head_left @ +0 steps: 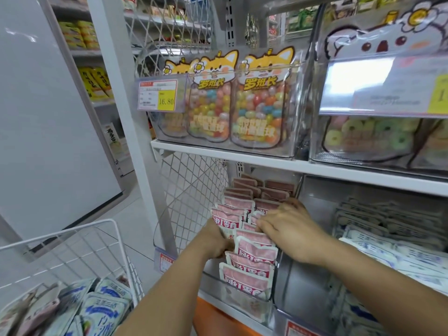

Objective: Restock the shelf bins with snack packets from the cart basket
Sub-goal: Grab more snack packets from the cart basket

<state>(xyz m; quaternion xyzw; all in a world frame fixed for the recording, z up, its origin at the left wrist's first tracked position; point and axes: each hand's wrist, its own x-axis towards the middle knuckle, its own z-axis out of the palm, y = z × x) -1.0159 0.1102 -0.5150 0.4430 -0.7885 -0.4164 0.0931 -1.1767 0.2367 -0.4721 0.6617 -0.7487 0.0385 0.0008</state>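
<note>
Both your hands are in the lower shelf bin, among the pink snack packets; these stand upright on their short edges, printed faces toward you, filed in two rows that run from the bin's clear front wall back under the shelf; your left hand wraps the left edge of a few packets mid-row, fingers hidden behind them, so it reads as a narrow hold on that small stack; your right hand lies over the tops of the right-hand row, fingertips bent down between packets; whether it pinches one or only parts them, you cannot tell from here; the step looks like seating packets into the row, so the gap your right hand keeps is what matters, just right of the left hand's stack; the cart basket sits low and to your left, holding blue-and-white packets and some blurred pinkish ones; your left hand is the nearer for the next reach.
</note>
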